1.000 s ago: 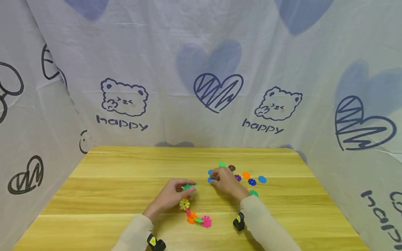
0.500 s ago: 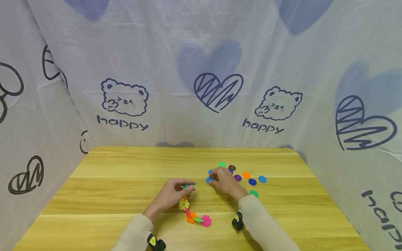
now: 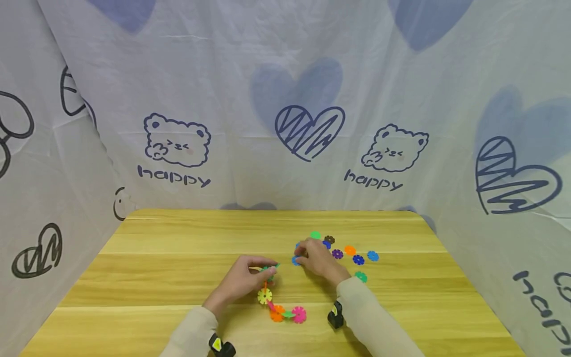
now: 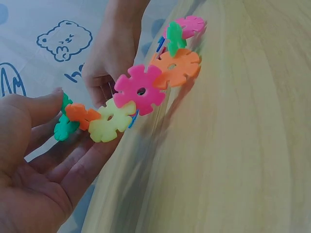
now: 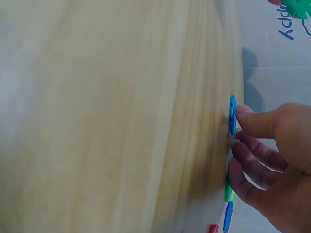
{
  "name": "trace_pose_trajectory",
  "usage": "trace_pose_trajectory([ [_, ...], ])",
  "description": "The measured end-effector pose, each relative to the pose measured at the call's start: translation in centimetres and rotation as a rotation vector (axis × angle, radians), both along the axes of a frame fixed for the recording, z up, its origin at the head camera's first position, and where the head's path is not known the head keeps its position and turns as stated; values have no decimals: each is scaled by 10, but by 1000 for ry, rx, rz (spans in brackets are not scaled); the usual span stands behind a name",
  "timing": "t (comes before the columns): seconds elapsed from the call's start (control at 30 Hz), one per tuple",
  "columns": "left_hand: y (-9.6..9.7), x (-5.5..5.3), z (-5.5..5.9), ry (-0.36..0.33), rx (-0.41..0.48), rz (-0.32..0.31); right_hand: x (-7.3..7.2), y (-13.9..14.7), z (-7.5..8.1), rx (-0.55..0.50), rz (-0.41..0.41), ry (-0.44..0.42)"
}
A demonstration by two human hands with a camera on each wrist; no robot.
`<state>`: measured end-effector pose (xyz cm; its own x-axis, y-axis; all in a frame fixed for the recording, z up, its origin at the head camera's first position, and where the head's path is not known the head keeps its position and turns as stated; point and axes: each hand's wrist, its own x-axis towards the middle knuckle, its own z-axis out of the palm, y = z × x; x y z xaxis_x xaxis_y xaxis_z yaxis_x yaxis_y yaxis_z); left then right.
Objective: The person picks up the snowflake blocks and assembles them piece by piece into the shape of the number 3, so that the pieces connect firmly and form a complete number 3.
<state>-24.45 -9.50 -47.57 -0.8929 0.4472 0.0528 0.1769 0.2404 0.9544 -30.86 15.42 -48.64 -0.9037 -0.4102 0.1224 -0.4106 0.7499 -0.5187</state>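
- And there's the chain of flower discs (image 4: 131,90), near-centre on the desk (image 3: 156,267), curving from its green end round to a pink one at the near right!
- Left hand (image 3: 243,278) pinches that green end, thumb against fingers.
- Right hand (image 3: 317,258), farther over: fingertips at a blue disc (image 3: 296,260); pinching or merely touching, can't tell.
- Loose discs scatter rightward, orange disc (image 3: 350,250) among them.
- Behind, printed cloth (image 3: 241,163) hangs.

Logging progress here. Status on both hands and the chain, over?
Left hand pinches disc chain. Right hand at blue disc, grip unclear. Loose discs near right hand.
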Motion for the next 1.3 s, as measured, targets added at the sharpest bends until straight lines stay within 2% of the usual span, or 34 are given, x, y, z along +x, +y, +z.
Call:
trace_pose_trajectory([
  [0.23,-1,0,-2,-2,11,17,1,0,2,27,27,-9],
  [0.67,0,1,0,-10,39,29,1,6,1,-45,45,-2],
  [1.3,1,2,0,-20,40,47,2,13,15,-143,35,-100],
])
